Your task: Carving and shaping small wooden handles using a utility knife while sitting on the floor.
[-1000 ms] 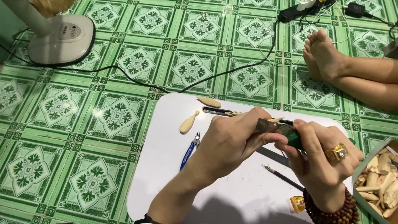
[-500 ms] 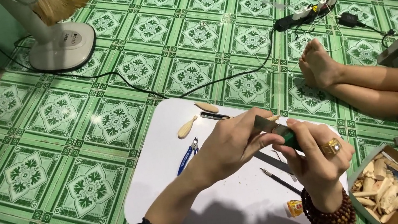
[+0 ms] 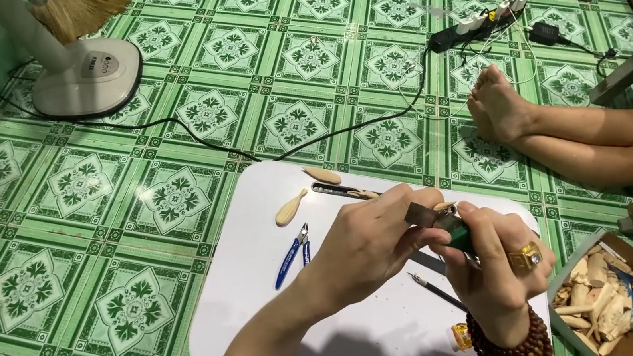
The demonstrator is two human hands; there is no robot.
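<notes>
Over the white board [image 3: 266, 289], you are working on a small thing held in both hands.

Your left hand [image 3: 365, 248] and your right hand [image 3: 497, 268] meet above the board. Your right hand is closed around a small green-handled tool [image 3: 459, 234]. Your left fingers pinch a little brown piece [image 3: 422, 213] right against the tool's tip. It looks like you are shaping or fitting that piece, and you seem to be in the middle of it. The next move needs a steady, gentle push, because the piece is tiny and could slip. On the board lie blue pliers [image 3: 291, 254], two pale wooden shapes [image 3: 290, 207] and a thin dark pick [image 3: 437, 293]. A cardboard box of wood bits [image 3: 609, 303] sits by your right hand.
</notes>
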